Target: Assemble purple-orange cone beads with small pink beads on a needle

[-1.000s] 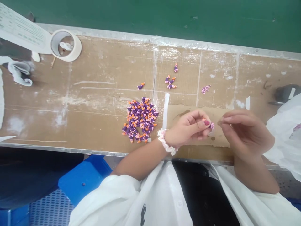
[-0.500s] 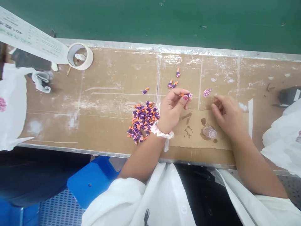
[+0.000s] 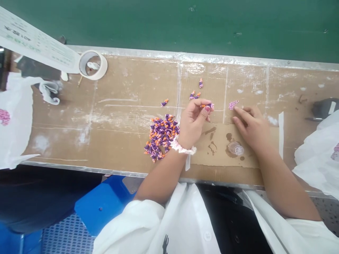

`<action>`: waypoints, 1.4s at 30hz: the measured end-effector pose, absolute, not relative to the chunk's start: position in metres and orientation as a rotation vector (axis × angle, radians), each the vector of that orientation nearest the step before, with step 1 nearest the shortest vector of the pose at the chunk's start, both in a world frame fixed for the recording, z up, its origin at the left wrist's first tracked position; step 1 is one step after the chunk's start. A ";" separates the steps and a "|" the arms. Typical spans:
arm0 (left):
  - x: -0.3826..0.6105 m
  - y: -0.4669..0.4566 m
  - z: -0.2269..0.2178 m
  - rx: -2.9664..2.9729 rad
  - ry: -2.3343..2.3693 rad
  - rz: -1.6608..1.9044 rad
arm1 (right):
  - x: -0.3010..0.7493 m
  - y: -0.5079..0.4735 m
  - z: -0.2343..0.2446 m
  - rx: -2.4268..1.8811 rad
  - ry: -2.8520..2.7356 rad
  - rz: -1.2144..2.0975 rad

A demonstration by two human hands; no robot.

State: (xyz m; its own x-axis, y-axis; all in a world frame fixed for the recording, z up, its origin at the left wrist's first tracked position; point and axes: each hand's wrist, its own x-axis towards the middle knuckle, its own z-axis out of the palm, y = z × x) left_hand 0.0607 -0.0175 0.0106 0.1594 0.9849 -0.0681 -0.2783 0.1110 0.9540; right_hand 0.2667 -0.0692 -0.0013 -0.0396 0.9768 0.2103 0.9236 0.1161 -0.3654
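Taped cardboard [image 3: 127, 84] fronts a green surface [image 3: 164, 28], left grip [image 3: 194, 120] pinching a figurine [image 3: 210, 105], right grip [image 3: 253, 128] spread beside beads [image 3: 232, 104].

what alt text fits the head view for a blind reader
A left hand pinches a small purple-and-orange figurine, with the right hand at the edge of a cluster of tiny pink pieces. A heap of similar figurines lies on the brown worktop.

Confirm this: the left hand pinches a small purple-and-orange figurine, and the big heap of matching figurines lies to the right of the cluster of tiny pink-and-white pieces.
Wrong side: in the head view, the big heap of purple-and-orange figurines lies to the left of the cluster of tiny pink-and-white pieces. The left hand does pinch a small figurine.
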 end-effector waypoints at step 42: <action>0.078 -0.056 0.029 0.806 0.709 0.681 | 0.251 -0.100 0.030 -1.352 -1.978 0.270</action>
State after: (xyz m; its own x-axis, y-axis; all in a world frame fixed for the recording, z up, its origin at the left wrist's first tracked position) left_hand 0.0782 -0.0558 0.0286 0.5782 0.7614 -0.2933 -0.2627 0.5141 0.8165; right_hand 0.2511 -0.0995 0.0295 -0.1963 0.8775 0.4375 0.7280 0.4293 -0.5344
